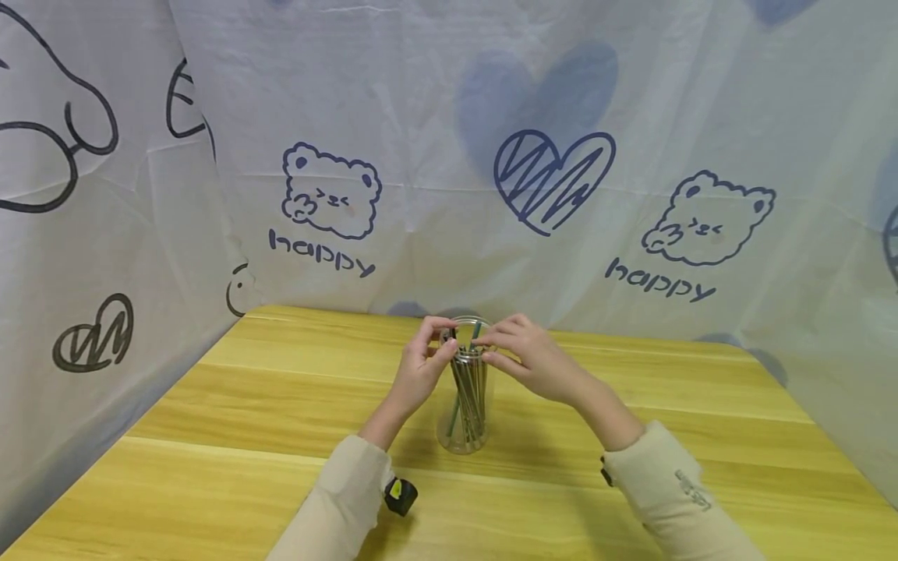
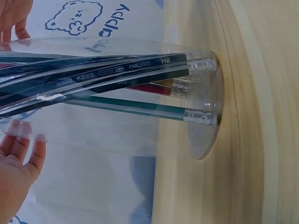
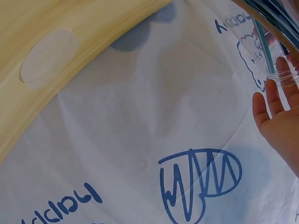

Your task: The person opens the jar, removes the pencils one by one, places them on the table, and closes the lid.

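Observation:
A clear plastic jar (image 1: 463, 448) stands upright on the table with several pencils (image 1: 468, 397) leaning inside it. In the left wrist view dark green, red and teal pencils (image 2: 140, 70) rest with their metal ferrules down at the jar's base (image 2: 205, 151). My left hand (image 1: 418, 366) holds the jar's mouth from the left, thumb in front and fingers behind. From the right my right hand (image 1: 536, 358) reaches to the rim, its fingers (image 3: 274, 95) fairly straight and spread, the tips at the rim (image 3: 285, 79). What the fingertips touch inside the mouth is partly hidden.
The wooden table (image 1: 281, 436) ends at a printed cloth (image 1: 421, 257) hanging behind it. In the right wrist view a pale round disc (image 3: 49, 58) lies near the table's back edge. A black device (image 1: 401, 496) shows at the left sleeve.

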The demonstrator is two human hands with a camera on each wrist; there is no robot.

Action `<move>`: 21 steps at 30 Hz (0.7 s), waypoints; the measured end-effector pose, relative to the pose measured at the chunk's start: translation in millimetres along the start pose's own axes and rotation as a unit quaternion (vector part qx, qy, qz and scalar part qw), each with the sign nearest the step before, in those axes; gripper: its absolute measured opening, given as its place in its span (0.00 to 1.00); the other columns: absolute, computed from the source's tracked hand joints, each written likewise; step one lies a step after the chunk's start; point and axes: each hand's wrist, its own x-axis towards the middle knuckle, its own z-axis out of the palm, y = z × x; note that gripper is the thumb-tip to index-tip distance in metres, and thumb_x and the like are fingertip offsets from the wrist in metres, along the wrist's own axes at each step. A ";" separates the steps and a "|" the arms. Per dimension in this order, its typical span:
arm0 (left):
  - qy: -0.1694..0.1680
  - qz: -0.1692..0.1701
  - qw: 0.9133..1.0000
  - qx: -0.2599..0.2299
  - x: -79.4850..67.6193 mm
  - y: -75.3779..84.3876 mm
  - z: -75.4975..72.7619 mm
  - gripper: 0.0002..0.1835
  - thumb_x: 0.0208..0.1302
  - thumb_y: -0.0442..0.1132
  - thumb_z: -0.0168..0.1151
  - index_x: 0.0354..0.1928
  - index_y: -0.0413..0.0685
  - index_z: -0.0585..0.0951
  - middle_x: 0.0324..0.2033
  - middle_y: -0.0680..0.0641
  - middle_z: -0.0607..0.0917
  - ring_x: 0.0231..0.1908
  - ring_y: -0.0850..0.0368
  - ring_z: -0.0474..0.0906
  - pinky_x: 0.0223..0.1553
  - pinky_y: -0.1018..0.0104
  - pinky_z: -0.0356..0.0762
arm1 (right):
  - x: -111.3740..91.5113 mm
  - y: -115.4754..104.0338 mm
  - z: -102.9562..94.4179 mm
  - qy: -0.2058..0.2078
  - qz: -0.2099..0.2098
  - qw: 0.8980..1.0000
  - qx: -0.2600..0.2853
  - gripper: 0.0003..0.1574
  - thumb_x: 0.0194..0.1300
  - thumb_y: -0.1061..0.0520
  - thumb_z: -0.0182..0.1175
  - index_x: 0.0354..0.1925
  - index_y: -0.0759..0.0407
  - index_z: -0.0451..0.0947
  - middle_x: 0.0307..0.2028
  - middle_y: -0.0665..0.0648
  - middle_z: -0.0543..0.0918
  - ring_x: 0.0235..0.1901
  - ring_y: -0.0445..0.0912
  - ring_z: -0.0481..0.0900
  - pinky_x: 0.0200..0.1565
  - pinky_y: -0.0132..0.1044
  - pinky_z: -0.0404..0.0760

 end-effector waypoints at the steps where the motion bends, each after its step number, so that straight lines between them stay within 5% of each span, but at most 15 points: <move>1: -0.001 0.001 1.000 0.002 0.2 0.3 -0.1 0.13 0.59 0.29 0.46 0.45 0.29 0.68 0.36 0.35 0.73 0.38 0.46 0.69 0.33 0.65 0.69 | 0.2 -0.3 0.1 -0.001 0.001 1.000 0.002 0.13 0.62 0.60 0.54 0.44 0.63 0.78 0.43 0.59 0.78 0.45 0.51 0.67 0.46 0.49 0.66; 17: 0.003 -0.003 0.999 0.040 2.1 8.0 0.9 0.16 0.58 0.31 0.46 0.46 0.29 0.71 0.34 0.37 0.71 0.34 0.50 0.66 0.29 0.67 0.67 | 3.0 -2.5 -2.4 -0.010 0.052 0.994 0.092 0.09 0.62 0.59 0.55 0.41 0.62 0.75 0.44 0.57 0.76 0.47 0.52 0.65 0.48 0.51 0.65; 21: 0.001 0.001 0.999 0.045 2.2 -3.1 0.3 0.16 0.59 0.33 0.46 0.46 0.32 0.74 0.33 0.41 0.71 0.33 0.56 0.63 0.27 0.67 0.67 | 4.3 -3.0 -3.8 -0.003 0.055 0.992 0.112 0.10 0.61 0.61 0.55 0.42 0.63 0.75 0.44 0.58 0.76 0.47 0.52 0.65 0.48 0.51 0.65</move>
